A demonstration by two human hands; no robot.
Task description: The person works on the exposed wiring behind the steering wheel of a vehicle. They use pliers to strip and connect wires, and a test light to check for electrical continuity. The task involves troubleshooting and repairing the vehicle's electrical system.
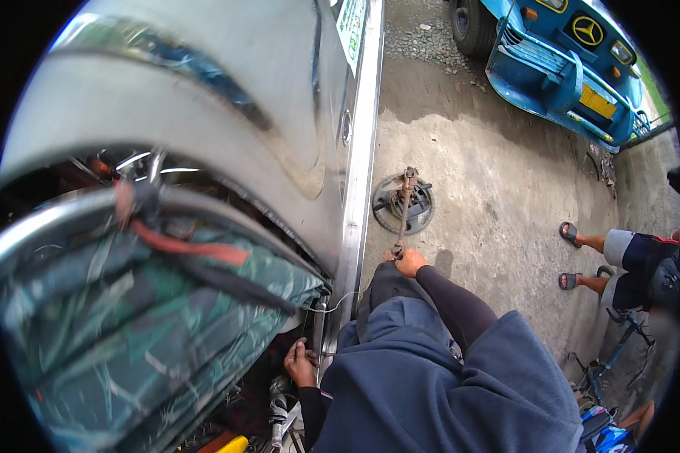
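Observation:
My right hand is closed around the lower end of a rusty metal shaft with a joint at each end. The shaft stretches forward over a black steering wheel that lies on the concrete. On the left, my left hand is beside the vehicle's door sill, fingers curled in a pinch. What it holds, if anything, is too small to make out. A thin white wire loops out near the sill above that hand. Beneath the hand is a greyish metal tool-like part.
A silver vehicle body and a green patterned cover fill the left. At the far right stands a blue vehicle front. A person in sandals is at the right, near a small bicycle. Concrete floor lies between.

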